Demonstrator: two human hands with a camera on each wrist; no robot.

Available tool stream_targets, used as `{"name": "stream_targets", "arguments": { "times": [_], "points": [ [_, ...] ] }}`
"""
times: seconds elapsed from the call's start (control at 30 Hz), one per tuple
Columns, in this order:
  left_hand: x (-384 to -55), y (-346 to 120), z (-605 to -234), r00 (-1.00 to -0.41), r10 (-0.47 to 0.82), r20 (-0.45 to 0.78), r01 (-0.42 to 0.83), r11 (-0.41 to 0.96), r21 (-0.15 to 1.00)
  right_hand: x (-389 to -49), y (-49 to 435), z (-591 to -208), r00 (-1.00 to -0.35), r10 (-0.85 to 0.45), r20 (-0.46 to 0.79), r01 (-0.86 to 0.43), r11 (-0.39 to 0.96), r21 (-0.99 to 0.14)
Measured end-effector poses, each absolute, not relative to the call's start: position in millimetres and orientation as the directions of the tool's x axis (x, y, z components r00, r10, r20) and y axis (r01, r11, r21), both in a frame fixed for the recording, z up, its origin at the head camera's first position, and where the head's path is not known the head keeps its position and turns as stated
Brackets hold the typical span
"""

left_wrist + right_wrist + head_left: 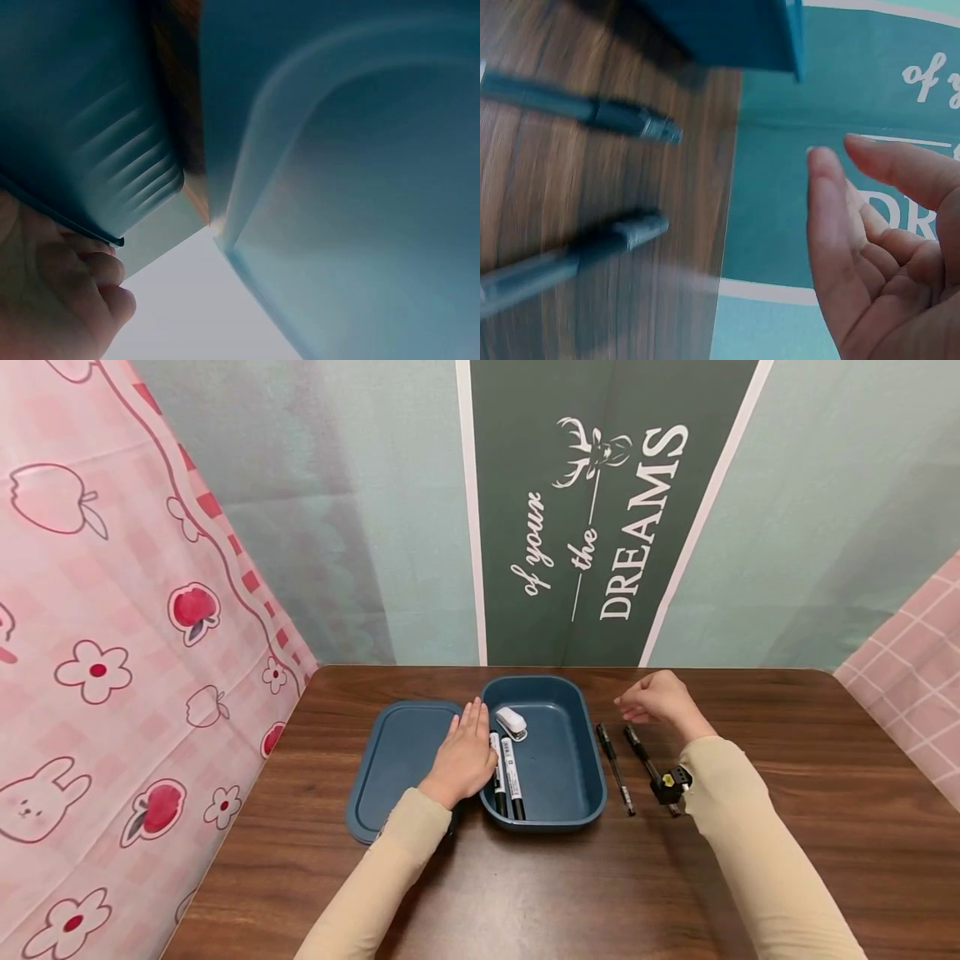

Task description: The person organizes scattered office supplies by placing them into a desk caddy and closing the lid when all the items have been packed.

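Note:
In the head view a blue plastic box (pixel 555 760) stands on the table. A small white stapler (pixel 512 721) and two white-and-black markers (pixel 513 777) lie inside along its left side. My left hand (pixel 467 752) rests on the box's left rim, fingers extended; in the left wrist view the hand (pixel 64 292) touches the rim from outside. To the right of the box lie two black pens, the nearer one (pixel 617 768) and the farther one (pixel 641 750). My right hand (pixel 660 700) hovers just beyond the pens' far ends, its thumb and forefinger apart with nothing between them.
A blue lid (pixel 401 760) lies left of the box, partly beneath my left forearm. A small black device (pixel 670 785) sits at my right wrist and covers part of one pen. Behind the table's far edge hangs a printed curtain (pixel 375 527).

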State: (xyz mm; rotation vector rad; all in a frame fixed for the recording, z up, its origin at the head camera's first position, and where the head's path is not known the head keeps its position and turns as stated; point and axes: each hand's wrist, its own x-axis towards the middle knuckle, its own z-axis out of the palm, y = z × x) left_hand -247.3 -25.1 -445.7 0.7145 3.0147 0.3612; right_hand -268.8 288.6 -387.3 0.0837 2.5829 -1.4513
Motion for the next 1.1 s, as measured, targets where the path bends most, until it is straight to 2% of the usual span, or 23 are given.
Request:
{"name": "stream_targets", "arguments": {
  "times": [0.2, 0.43, 0.77, 1.1],
  "points": [
    [-247, -25, -445, -0.896, 0.443, 0.027, 0.437, 0.870, 0.226, -267, 295, -391, -0.986, -0.001, -0.165, 0.101, 0.791, -0.604],
    [-248, -25, -447, -0.899, 0.437, 0.036, 0.433, 0.874, 0.219, -265, 296, -403, -0.969, -0.048, -0.241, 0.071, 0.886, -0.458],
    [-247, -24, -446, -0.899, 0.438, 0.024, 0.431, 0.873, 0.228, -255, 293, -418, -0.932, 0.011, -0.362, 0.173, 0.892, -0.417],
    [-246, -24, -444, -0.900, 0.436, 0.022, 0.429, 0.875, 0.226, -256, 293, -425, -0.938, 0.015, -0.345, 0.182, 0.871, -0.457]
  ]
}}
